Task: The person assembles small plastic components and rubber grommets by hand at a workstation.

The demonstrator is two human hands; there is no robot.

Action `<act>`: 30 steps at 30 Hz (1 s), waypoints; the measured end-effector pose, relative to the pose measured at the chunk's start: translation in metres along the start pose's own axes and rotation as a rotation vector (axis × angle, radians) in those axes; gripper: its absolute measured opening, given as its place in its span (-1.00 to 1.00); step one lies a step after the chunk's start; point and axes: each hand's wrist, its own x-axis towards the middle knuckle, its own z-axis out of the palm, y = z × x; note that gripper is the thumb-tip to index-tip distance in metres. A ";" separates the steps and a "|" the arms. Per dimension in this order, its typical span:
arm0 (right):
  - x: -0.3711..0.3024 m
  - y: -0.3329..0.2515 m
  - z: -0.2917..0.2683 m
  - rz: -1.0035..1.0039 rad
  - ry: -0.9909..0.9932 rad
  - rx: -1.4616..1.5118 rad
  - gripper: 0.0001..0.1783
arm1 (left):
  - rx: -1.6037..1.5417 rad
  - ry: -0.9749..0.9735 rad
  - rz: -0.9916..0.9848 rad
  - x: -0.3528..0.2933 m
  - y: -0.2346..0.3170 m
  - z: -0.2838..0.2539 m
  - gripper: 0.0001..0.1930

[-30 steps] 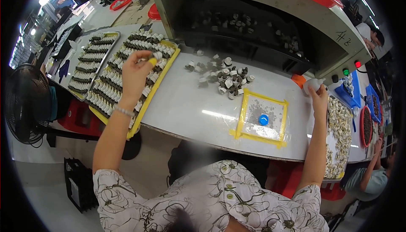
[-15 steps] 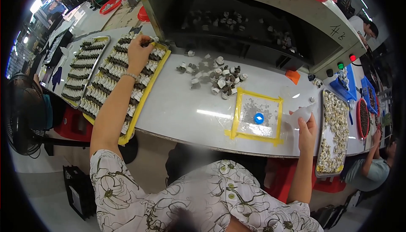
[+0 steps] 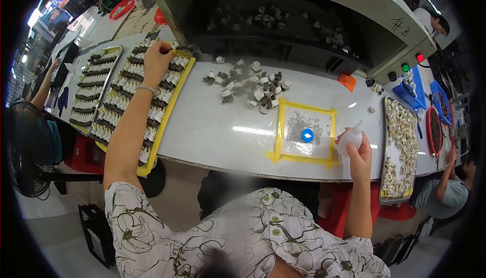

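My left hand (image 3: pixel 158 65) is over the far end of a yellow-edged tray (image 3: pixel 174 93), its fingertips pinched together among the parts there. Whatever they hold is too small or hidden to make out. Rows of small white-and-dark parts (image 3: pixel 129 85) fill that tray. In my right hand (image 3: pixel 358 159) is a white squeeze bottle (image 3: pixel 350 141), its thin nozzle pointing up and away. Left of the bottle, a yellow-taped square (image 3: pixel 278 131) on the table bears grey spots and a round blue cap-like piece (image 3: pixel 307 135).
Loose white-and-dark parts (image 3: pixel 258 93) lie in a pile before an open-fronted machine (image 3: pixel 273 40) with more inside. A metal tray of white parts (image 3: pixel 400 146) stands at right, another filled tray (image 3: pixel 93 90) at far left. A black fan (image 3: pixel 30 149) is near the left edge.
The squeeze bottle has come nearer and a little left in my right hand, its nozzle now showing upward. My left hand remains at the tray's far end, fingers still pinched.
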 end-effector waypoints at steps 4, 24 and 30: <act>-0.007 -0.003 -0.002 0.029 -0.023 -0.053 -0.58 | 0.160 -0.045 0.194 0.000 -0.002 0.007 -0.83; 0.033 -0.063 0.019 -0.224 -0.508 -1.347 -0.61 | -0.212 -0.445 0.233 -0.215 0.127 -0.006 -0.72; 0.040 -0.075 0.024 -0.203 -0.605 -1.455 -0.63 | -0.110 -0.277 0.317 -0.226 0.126 0.016 -0.74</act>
